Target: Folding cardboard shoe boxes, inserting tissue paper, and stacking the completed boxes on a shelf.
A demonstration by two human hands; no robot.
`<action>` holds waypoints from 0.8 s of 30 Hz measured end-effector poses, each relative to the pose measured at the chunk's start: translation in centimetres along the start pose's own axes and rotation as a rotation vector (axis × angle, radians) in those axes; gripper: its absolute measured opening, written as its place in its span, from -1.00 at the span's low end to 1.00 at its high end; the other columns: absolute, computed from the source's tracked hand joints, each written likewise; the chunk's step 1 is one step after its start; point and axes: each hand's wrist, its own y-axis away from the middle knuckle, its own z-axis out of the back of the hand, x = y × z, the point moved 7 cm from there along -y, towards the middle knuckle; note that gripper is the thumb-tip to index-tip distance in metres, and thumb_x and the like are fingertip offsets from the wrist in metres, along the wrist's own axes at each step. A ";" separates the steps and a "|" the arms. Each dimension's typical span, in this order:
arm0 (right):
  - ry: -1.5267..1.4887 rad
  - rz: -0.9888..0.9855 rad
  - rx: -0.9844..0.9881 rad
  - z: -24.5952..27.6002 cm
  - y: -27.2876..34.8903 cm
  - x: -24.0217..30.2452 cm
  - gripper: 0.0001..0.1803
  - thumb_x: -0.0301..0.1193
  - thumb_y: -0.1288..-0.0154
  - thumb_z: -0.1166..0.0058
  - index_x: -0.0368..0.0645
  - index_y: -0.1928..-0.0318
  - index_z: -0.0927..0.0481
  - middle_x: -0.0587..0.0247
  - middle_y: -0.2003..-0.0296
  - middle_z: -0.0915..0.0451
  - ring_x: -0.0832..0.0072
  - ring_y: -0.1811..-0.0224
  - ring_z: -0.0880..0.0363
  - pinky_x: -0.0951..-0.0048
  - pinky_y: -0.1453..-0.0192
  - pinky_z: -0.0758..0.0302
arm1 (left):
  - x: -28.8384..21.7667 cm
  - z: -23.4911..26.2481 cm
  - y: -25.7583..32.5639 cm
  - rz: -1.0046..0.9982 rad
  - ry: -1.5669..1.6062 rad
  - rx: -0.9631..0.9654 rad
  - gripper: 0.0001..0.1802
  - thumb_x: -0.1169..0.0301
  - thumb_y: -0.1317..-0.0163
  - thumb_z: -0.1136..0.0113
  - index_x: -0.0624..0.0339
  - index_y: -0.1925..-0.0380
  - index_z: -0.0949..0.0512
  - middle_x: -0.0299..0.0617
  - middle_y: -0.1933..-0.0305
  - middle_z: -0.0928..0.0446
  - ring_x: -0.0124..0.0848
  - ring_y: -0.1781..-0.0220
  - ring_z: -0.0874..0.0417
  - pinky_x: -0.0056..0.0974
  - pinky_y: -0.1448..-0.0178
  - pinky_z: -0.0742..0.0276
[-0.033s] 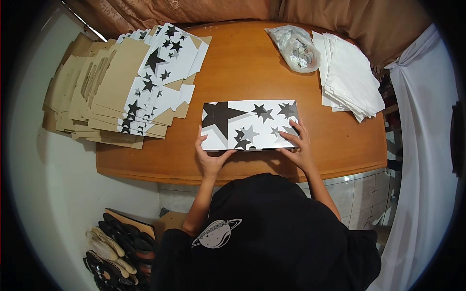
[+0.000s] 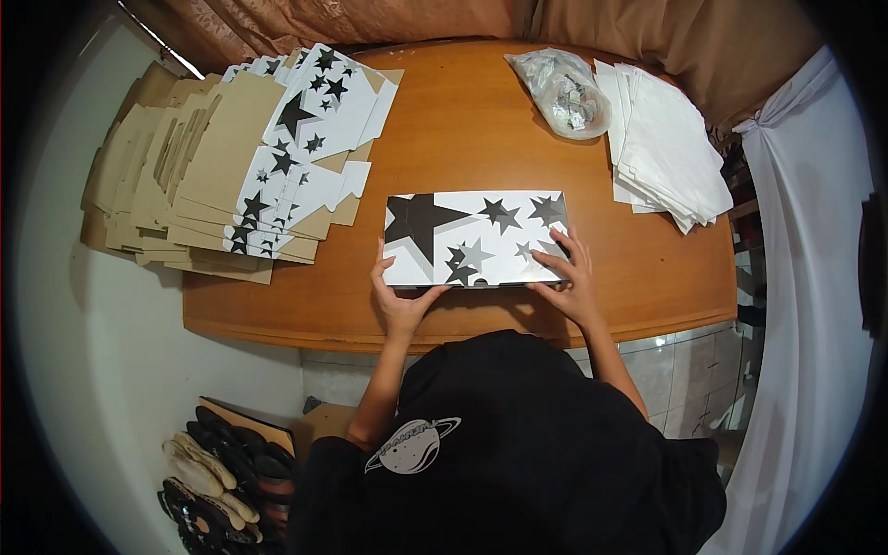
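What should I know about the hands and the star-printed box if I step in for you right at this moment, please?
Left hand: fingers on the near left edge of the star-printed box, pressing, not gripping.
Right hand: spread on the box's near right corner.
The box sits closed, print up, at the near edge of the wooden table.
Done: this one box looks assembled.
Left: a fanned stack of flat box blanks lies at the table's left end, unfolded. White paper sheets and a clear plastic bag sit at the far right, untouched.
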 end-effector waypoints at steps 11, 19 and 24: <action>0.404 0.183 0.028 -0.8 -0.3 2.9 -0.49 -0.10 0.09 -0.28 0.21 0.03 -0.56 0.42 -0.12 -0.39 0.18 -0.27 -0.18 -0.39 -0.24 0.25 | -3.4 -0.2 0.9 -0.085 -0.457 -0.089 -0.20 0.23 0.26 -0.51 0.14 0.03 -0.25 0.15 -0.34 0.01 0.01 -0.33 -0.06 0.01 -0.32 -0.01; 0.334 0.287 -0.234 -1.5 -0.1 3.0 -0.58 -0.30 0.10 -0.31 0.13 0.12 -0.61 0.50 0.10 -0.57 0.39 -0.02 -0.45 0.31 0.00 -0.34 | -3.4 -2.7 2.4 -0.381 -0.657 0.022 -0.77 0.14 0.01 -0.29 -0.11 0.36 -0.55 -0.16 -0.27 -0.23 -0.09 -0.39 0.02 0.12 -0.36 0.27; 0.322 0.324 -0.269 -1.5 -0.5 3.0 -0.60 -0.35 0.12 -0.31 0.07 0.15 -0.62 0.51 0.13 -0.58 0.42 0.03 -0.47 0.40 0.10 -0.34 | -2.9 -3.9 2.4 -0.294 -0.645 0.117 -0.79 0.20 -0.04 -0.22 -0.10 0.30 -0.56 -0.20 -0.22 -0.29 -0.16 -0.37 0.00 0.05 -0.31 0.21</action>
